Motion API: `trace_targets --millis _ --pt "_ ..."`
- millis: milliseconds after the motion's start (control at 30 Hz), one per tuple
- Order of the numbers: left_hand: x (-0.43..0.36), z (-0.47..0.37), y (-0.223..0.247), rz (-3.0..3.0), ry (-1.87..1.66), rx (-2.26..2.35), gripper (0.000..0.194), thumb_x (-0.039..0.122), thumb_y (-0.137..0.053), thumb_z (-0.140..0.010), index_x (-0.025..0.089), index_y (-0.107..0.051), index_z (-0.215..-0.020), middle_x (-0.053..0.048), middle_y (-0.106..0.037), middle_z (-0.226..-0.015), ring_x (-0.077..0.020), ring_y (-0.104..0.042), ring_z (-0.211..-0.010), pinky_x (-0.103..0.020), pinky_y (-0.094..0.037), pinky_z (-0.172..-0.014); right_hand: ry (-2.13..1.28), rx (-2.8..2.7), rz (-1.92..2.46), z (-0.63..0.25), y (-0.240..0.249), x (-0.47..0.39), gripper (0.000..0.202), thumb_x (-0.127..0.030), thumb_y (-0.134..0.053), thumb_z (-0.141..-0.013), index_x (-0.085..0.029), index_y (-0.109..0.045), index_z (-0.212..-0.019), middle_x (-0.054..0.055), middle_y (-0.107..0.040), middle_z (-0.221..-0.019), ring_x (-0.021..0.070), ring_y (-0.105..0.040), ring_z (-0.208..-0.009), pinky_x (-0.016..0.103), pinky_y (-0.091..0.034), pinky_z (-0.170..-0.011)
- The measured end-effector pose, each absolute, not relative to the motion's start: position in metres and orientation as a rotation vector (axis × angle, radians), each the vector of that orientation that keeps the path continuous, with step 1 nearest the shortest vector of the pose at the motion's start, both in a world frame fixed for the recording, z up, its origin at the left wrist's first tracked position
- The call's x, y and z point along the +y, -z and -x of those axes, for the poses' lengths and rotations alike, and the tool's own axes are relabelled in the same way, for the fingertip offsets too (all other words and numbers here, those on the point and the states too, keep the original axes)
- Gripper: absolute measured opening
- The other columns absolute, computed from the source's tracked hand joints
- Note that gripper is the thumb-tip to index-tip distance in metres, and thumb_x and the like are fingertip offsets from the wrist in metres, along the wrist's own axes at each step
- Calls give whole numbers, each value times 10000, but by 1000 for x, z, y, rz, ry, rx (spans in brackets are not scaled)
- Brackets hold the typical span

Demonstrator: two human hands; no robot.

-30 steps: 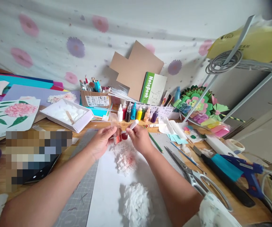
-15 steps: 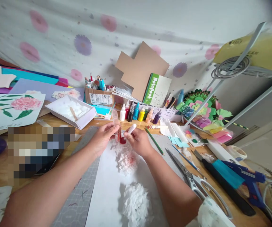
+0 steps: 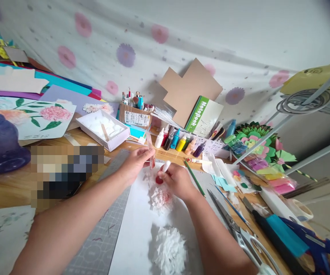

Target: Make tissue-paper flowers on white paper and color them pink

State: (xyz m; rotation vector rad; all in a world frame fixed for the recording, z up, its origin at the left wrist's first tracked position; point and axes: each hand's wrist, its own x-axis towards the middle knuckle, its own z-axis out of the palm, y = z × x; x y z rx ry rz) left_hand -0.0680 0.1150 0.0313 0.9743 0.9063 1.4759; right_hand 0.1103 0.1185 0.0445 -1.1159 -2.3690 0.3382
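My left hand (image 3: 139,162) grips a narrow clear tube (image 3: 152,160) with reddish liquid in its lower part. Beside it, my right hand (image 3: 176,178) is closed round a white-handled tool (image 3: 166,166) whose round end is dark red. Just below that end lies a white paper flower (image 3: 161,199) with pink-red tint on its petals. A larger all-white paper flower (image 3: 170,250) sits nearer on the white sheet (image 3: 133,229).
Paint bottles (image 3: 181,143) stand in a row behind my hands. Large scissors (image 3: 236,229), a knife and a blue glue gun (image 3: 315,240) lie at right. A white tray (image 3: 119,139) and purple jar (image 3: 1,141) are at left.
The whole view has shifted, so things appear further right and the purple jar shows more. The red end of the tool has come closer to the tinted flower. Both hands keep their holds.
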Motion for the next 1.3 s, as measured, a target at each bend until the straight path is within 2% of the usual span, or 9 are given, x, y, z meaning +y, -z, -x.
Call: trace_targets --millis 300,500,633,933,1100,1300 --pt "116 67 -29 -848 -1474 936 393 480 -801 -599 160 -699 -802 -3 -642 -709 -131 -575 -631 -281 -474 -649 -308 -2203 1208 -120 -39 127 282 -360 -512 -884 -181 -597 -683 16 -607 -615 130 -516 -544 232 -332 -535" --pt "109 63 -34 -793 -1471 954 456 496 -827 -551 155 -722 -835 -27 -674 -755 -160 -608 -680 -287 -498 -628 -378 -1940 1128 -120 -36 127 299 -399 -525 -859 -188 -607 -663 21 -625 -600 142 -557 -544 235 -385 -540" --pt "107 63 -35 -756 -1398 919 442 493 -802 -610 167 -727 -897 -57 -712 -866 -177 -642 -784 -286 -530 -680 -446 -1653 1018 -111 -33 124 285 -386 -515 -868 -192 -600 -677 16 -629 -590 138 -565 -518 232 -413 -517" --pt "108 63 -33 -757 -1319 872 430 439 -806 -638 173 -722 -965 -75 -740 -918 -213 -682 -853 -298 -548 -737 -534 -1787 904 -102 -32 120 222 -328 -522 -868 -178 -625 -740 49 -687 -755 134 -590 -618 241 -431 -589" --pt "105 61 -32 -807 -1299 857 385 440 -768 -690 178 -724 -968 -83 -739 -933 -206 -674 -846 -290 -542 -710 -583 -1798 858 -102 -32 118 224 -336 -524 -869 -177 -621 -745 45 -680 -733 132 -592 -615 235 -438 -579" --pt "100 59 -34 -812 -1299 859 441 465 -796 -640 187 -718 -974 -62 -734 -866 -185 -671 -790 -279 -537 -686 -645 -1815 810 -105 -30 115 251 -320 -505 -880 -181 -618 -703 38 -670 -745 132 -609 -642 239 -457 -607"
